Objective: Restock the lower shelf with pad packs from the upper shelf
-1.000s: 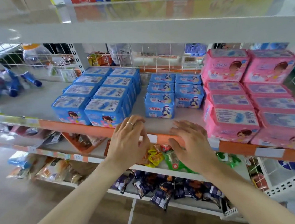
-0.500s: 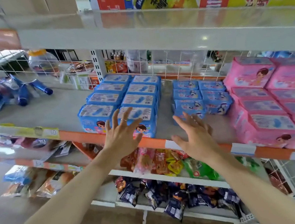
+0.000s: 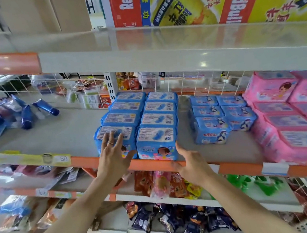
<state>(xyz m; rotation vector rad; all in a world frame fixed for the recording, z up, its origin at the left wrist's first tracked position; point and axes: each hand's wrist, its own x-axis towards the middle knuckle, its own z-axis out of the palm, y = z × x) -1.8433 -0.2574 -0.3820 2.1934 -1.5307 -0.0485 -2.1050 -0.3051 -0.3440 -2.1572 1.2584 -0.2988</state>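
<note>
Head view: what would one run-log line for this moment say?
left hand: open, spread over front-left blue pack | right hand: open, beside front-right blue pack | no pack held

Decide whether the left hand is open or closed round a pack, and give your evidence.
Open: the left hand has fingers straight and spread over the front-left blue pack, none curled round it.

So the blue pad packs [image 3: 156, 141] sit in two tidy rows of four, front ones right at the lip of the orange-edged shelf [image 3: 64, 132], smaller blue packs [image 3: 211, 129] near them, then pink packs [image 3: 295, 138] stacked on the right.
</note>
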